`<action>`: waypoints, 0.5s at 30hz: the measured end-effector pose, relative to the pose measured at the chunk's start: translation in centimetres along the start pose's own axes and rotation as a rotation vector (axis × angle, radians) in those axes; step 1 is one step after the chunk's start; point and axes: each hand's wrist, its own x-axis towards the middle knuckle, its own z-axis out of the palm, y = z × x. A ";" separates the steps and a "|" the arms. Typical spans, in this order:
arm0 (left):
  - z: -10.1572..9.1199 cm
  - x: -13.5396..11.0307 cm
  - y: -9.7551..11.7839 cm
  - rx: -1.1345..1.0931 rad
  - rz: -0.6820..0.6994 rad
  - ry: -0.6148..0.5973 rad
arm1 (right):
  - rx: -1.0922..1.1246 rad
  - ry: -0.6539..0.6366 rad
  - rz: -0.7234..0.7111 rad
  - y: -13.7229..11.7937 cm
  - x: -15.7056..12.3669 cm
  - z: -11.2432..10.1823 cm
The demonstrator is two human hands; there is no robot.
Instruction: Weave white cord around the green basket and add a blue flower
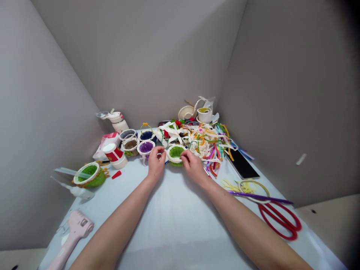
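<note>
While your left hand (156, 163) curls loosely just beside purple-lined basket (146, 147), cannot tell if it holds anything. Small green basket (176, 152) with white rim sits between your hands: round, no long side. Your right hand (193, 165) is nearer, fingertips (182, 154) bunched at rim; cannot tell if gripping.

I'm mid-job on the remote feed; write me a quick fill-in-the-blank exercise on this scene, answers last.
1. The left hand and right hand flank a small round white-rimmed basket whose inside is ____.
2. The pink plastic glue gun lies on the picture's ____ side.
3. The white cylindrical cup wears a ____ band.

Missing words: green; left; red.
</note>
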 end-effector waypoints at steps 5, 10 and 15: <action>0.0 0.5 0.5 0.072 0.143 0.024 | 0.016 0.018 0.007 0.2 0.0 -0.1; 0.3 0.6 0.2 0.060 0.155 -0.058 | 0.026 0.016 0.008 0.2 0.1 -0.1; 0.4 0.2 -0.3 0.093 0.241 -0.086 | 0.046 0.023 0.016 0.2 0.1 -0.1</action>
